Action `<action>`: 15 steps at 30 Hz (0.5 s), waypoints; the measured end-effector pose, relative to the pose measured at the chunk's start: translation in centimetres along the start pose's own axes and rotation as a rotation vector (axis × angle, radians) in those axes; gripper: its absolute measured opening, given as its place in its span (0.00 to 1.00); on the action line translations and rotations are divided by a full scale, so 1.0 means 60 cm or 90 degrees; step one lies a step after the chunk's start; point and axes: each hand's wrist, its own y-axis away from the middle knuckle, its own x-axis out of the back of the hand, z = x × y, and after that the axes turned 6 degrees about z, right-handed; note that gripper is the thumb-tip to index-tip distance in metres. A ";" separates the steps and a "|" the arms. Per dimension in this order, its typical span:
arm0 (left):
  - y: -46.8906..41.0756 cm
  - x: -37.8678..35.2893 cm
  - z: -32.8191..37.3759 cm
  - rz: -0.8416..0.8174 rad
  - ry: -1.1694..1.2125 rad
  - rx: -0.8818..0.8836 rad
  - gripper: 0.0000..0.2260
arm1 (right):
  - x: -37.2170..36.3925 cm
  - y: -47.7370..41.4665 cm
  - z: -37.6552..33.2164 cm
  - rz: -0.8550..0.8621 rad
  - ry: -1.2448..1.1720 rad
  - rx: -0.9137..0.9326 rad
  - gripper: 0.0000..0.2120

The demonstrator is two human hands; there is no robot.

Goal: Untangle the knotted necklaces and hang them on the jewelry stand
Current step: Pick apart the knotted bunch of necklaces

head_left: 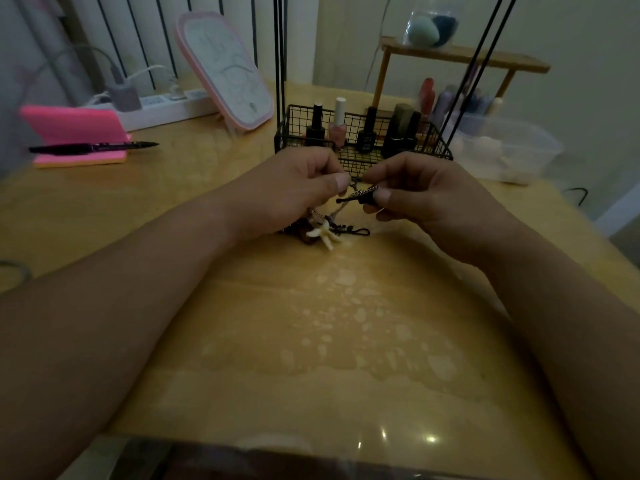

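Ctr of frame: left hand [294, 192] pinches a cord of the necklace tangle [322, 232], right hand [419, 199] pinches its black beaded end [360, 196]. Tangle's bulk lies on the table [346, 323] just below both hands, near the wire basket [294, 129].
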 end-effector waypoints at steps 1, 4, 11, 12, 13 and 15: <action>0.000 0.000 0.000 0.001 -0.009 0.001 0.08 | 0.001 0.000 0.000 0.013 0.004 0.004 0.10; 0.000 0.000 0.001 0.000 -0.020 0.006 0.09 | -0.001 0.001 -0.001 0.067 0.059 0.036 0.09; -0.003 -0.006 -0.001 0.001 -0.059 -0.026 0.08 | -0.013 0.003 -0.005 0.115 0.141 0.097 0.08; -0.003 -0.006 -0.002 -0.009 -0.064 -0.031 0.08 | -0.014 0.004 -0.006 0.114 0.142 0.097 0.08; -0.003 -0.006 -0.001 -0.020 -0.068 -0.034 0.07 | -0.015 0.005 -0.006 0.116 0.143 0.098 0.07; -0.003 -0.006 -0.001 -0.037 -0.073 -0.038 0.07 | -0.016 0.004 -0.006 0.125 0.141 0.100 0.07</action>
